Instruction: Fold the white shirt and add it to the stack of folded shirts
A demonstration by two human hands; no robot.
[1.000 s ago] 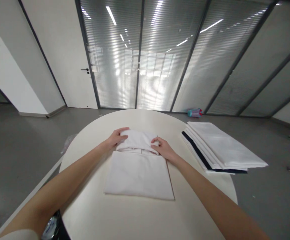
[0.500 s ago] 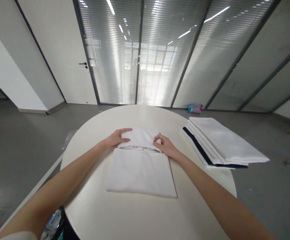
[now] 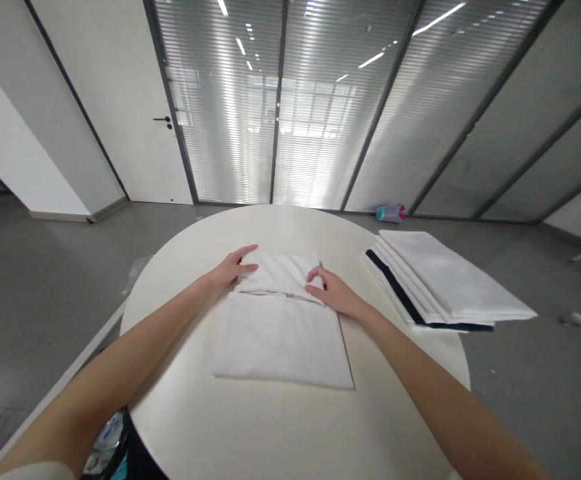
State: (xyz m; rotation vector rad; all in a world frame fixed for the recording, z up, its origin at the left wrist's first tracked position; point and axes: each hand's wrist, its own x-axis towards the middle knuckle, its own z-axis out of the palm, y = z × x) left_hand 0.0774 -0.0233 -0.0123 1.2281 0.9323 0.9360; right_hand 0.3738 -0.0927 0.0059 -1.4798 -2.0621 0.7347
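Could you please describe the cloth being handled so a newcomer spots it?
On the round white table, find the left hand and right hand; both touch the far part of the folded white cloth. Unlike the thicker fabric stack, it shows no broad dark band.

Along the far edge of the round white table (image 3: 285, 227), you can pass freely behind the folded white cloth (image 3: 285, 340); at the right edge, the stack of folded white and dark fabrics (image 3: 450, 280) blocks you.

A person's bare left hand (image 3: 227, 269) and bare right hand (image 3: 337, 292) extend from slim, uncovered forearms (image 3: 155, 340); a plain white sleeve edge (image 3: 35, 472) covers the left arm higher up.
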